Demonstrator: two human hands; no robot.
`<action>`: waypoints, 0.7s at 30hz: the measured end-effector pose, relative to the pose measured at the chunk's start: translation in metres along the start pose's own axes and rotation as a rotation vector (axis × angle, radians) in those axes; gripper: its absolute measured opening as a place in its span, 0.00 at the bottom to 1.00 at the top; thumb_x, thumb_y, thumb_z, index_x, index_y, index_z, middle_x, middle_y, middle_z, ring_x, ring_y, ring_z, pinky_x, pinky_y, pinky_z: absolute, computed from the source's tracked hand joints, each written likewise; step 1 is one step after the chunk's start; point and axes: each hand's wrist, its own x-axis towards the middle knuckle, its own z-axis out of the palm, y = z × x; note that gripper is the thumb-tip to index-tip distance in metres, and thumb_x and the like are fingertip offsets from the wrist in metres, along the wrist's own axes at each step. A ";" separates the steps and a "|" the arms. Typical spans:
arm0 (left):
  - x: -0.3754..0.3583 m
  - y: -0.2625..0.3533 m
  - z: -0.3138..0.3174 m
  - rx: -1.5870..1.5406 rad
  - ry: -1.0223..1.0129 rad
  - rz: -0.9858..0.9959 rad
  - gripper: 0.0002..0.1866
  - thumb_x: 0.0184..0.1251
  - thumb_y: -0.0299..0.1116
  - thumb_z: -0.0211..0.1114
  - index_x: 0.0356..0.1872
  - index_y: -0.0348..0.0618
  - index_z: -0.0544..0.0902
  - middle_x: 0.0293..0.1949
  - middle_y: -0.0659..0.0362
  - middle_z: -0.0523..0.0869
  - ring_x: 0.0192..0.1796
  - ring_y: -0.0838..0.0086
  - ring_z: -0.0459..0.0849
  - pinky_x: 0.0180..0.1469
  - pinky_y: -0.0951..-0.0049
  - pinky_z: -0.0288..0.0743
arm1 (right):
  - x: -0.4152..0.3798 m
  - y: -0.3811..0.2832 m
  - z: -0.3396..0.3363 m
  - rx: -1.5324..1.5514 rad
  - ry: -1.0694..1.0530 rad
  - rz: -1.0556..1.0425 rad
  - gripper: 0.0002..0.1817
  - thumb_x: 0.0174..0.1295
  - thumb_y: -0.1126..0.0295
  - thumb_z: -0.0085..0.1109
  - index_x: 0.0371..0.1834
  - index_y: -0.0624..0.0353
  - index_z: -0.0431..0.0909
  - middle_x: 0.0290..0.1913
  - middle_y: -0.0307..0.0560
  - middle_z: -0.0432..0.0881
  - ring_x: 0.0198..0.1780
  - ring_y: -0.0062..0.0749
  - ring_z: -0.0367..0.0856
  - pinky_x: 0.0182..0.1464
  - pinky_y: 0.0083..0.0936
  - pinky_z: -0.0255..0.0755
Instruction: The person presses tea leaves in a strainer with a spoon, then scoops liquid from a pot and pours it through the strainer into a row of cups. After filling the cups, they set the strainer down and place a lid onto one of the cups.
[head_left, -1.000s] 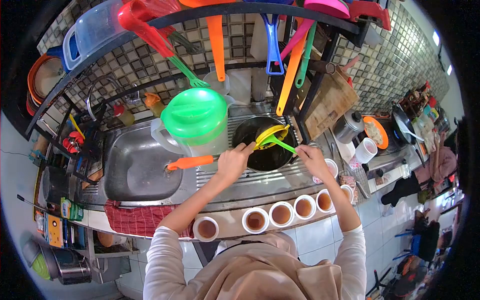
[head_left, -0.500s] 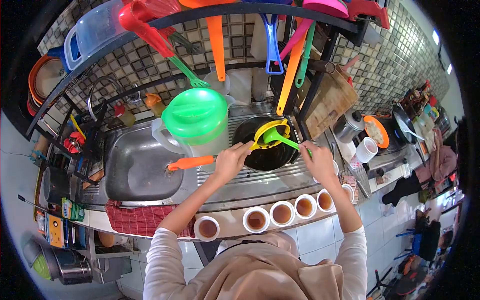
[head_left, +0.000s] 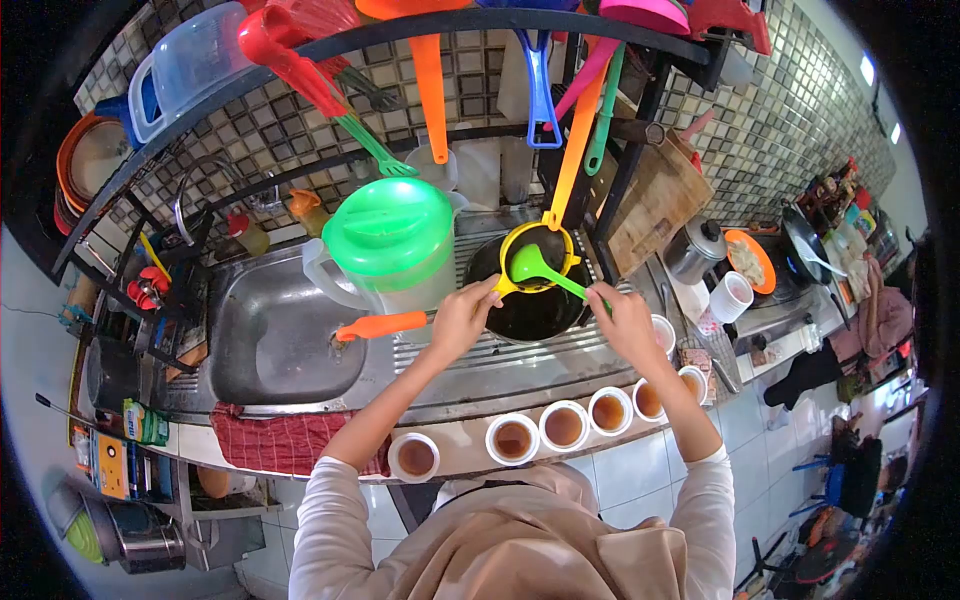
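Observation:
My left hand is closed on the handle of a yellow strainer, whose round rim sits over a dark pot of dark liquid. In my right hand is the handle of a green ladle; its bowl rests inside the strainer's ring. Left of the pot stands a large clear pitcher with a green lid. Several white cups of brown liquid line the counter's front edge, and one white cup is beside my right hand.
A steel sink lies at left with an orange handle at its right edge. A red cloth covers the front edge. Colourful utensils hang from a black rack overhead. At right are a cutting board, a metal pot and an orange plate.
The strainer has turned from tilted to more level, its ring facing up. The ladle's bowl has shifted slightly left and up within it, and my right hand has moved slightly left.

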 end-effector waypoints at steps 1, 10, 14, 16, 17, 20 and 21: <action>0.000 -0.001 0.001 0.019 0.018 0.003 0.14 0.62 0.31 0.53 0.46 0.38 0.76 0.29 0.54 0.81 0.30 0.62 0.81 0.32 0.68 0.72 | 0.001 0.001 -0.002 0.000 0.001 -0.003 0.08 0.58 0.64 0.50 0.30 0.55 0.77 0.16 0.56 0.74 0.20 0.50 0.74 0.22 0.39 0.67; 0.003 0.009 0.006 -0.084 0.015 -0.044 0.15 0.62 0.32 0.53 0.48 0.37 0.75 0.29 0.53 0.82 0.31 0.62 0.81 0.34 0.69 0.72 | 0.011 -0.002 -0.005 0.239 0.047 0.178 0.11 0.59 0.64 0.49 0.28 0.60 0.76 0.17 0.55 0.74 0.21 0.49 0.75 0.24 0.35 0.66; 0.000 0.009 0.000 -0.163 0.012 -0.178 0.15 0.62 0.32 0.53 0.48 0.37 0.75 0.30 0.52 0.82 0.30 0.63 0.81 0.34 0.69 0.73 | 0.004 -0.002 -0.002 0.252 -0.009 0.137 0.12 0.60 0.64 0.48 0.29 0.61 0.76 0.18 0.57 0.74 0.23 0.48 0.76 0.25 0.34 0.66; -0.002 -0.001 -0.002 -0.030 0.068 -0.046 0.14 0.62 0.32 0.53 0.47 0.38 0.76 0.29 0.53 0.82 0.30 0.63 0.81 0.33 0.69 0.73 | 0.002 0.000 -0.005 0.242 -0.014 0.095 0.12 0.60 0.65 0.48 0.28 0.61 0.77 0.19 0.56 0.74 0.22 0.48 0.75 0.25 0.35 0.66; -0.004 -0.001 -0.001 -0.031 0.068 -0.048 0.14 0.62 0.32 0.53 0.47 0.38 0.76 0.29 0.53 0.82 0.30 0.63 0.81 0.33 0.69 0.73 | 0.002 0.006 -0.005 0.143 -0.033 0.069 0.11 0.60 0.65 0.48 0.28 0.60 0.77 0.19 0.56 0.75 0.22 0.48 0.75 0.26 0.36 0.66; -0.008 0.005 0.002 0.023 0.012 -0.037 0.14 0.62 0.32 0.53 0.46 0.40 0.76 0.29 0.55 0.81 0.30 0.63 0.81 0.32 0.68 0.72 | 0.007 0.004 -0.009 0.080 -0.043 0.060 0.11 0.59 0.65 0.48 0.28 0.60 0.77 0.20 0.54 0.76 0.22 0.49 0.75 0.26 0.37 0.67; -0.008 0.008 0.002 0.052 0.014 -0.021 0.13 0.61 0.32 0.54 0.46 0.41 0.76 0.28 0.57 0.81 0.29 0.63 0.81 0.30 0.67 0.72 | 0.009 0.000 -0.011 0.113 -0.035 0.078 0.11 0.59 0.65 0.48 0.28 0.59 0.77 0.20 0.54 0.76 0.22 0.50 0.75 0.26 0.38 0.67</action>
